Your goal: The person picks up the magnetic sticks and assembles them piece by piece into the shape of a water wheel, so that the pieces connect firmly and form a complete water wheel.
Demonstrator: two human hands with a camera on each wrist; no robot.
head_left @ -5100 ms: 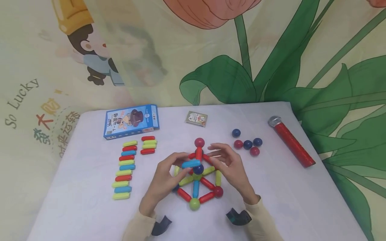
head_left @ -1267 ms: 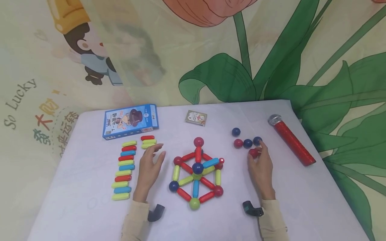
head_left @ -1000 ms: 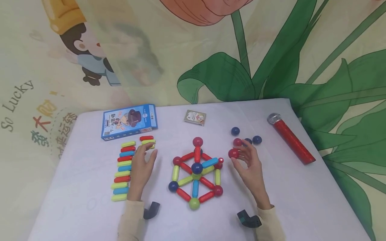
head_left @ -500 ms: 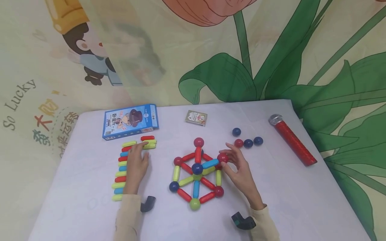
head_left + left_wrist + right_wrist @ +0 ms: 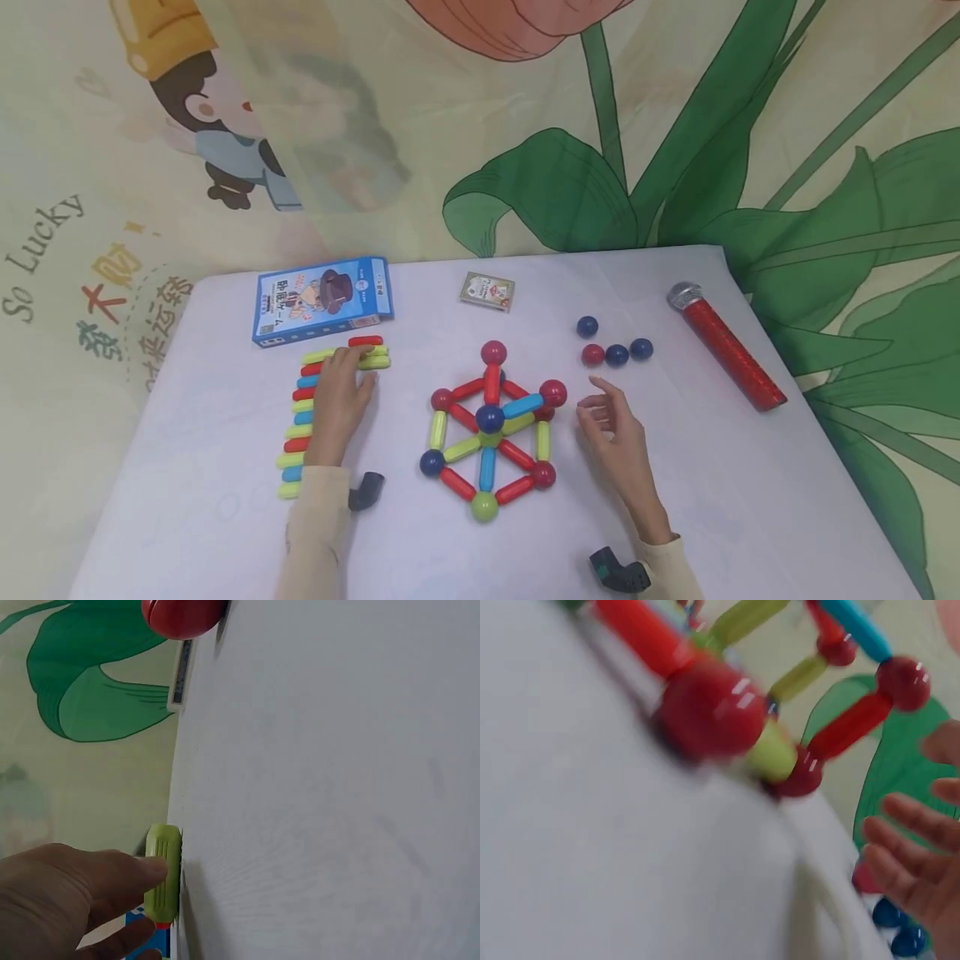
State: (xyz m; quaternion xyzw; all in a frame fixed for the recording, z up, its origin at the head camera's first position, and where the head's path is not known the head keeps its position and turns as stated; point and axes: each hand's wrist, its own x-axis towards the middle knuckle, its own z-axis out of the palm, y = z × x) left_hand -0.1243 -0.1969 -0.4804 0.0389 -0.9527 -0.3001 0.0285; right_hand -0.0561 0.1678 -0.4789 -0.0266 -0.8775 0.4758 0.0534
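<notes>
My left hand (image 5: 337, 408) is at the short group of rods on the left, its thumb and fingers pinching a yellow-green magnetic rod (image 5: 163, 874). My right hand (image 5: 618, 442) hovers beside the magnetic ball-and-rod structure (image 5: 487, 458), fingers loosely bent and holding nothing. On the structure's right side, a red ball (image 5: 553, 392) caps an upright red rod (image 5: 851, 726) and meets the end of a blue rod (image 5: 522, 407). A dark blue ball (image 5: 491, 418) sits at the blue rod's other end.
A long row of coloured rods (image 5: 292, 460) lies partly under the left forearm. Several loose balls (image 5: 617, 355) lie at the back right, near a red microphone (image 5: 727, 350). A blue box (image 5: 322, 300) and a small card box (image 5: 487, 291) stand along the back.
My right hand picked up a red ball, set it at the blue rod's end and drew back without it. My left hand moved left and forward onto the short group of rods.
</notes>
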